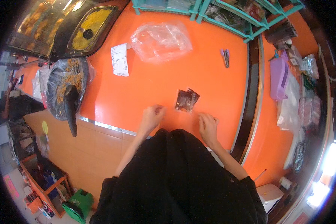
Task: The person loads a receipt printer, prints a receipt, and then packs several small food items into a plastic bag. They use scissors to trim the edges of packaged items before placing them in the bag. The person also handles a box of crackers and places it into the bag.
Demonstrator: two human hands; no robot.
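Observation:
My left hand (pixel 153 116) hovers at the near edge of the orange tabletop (pixel 134 95), its fingers curled; whether something small is between them cannot be told. My right hand (pixel 208 124) is to the right, fingers bent and blurred, with no object visible in it. Between and just beyond the hands lie two small dark packets (pixel 186 100) in clear film, one partly over the other. Farther off rest a crumpled clear plastic bag (pixel 162 42) and a printed paper slip (pixel 119 60). A purple-and-metal stapler (pixel 225 58) lies at the upper right.
A plastic-covered pan (pixel 64 92) with a black handle stands left, beside trays of food, one holding yellow food (pixel 86 42). Teal plastic racks (pixel 224 26) line the far edge. A purple container (pixel 278 75) and plastic bags (pixel 291 103) lie right. Another person's arm (pixel 7 98) shows far left.

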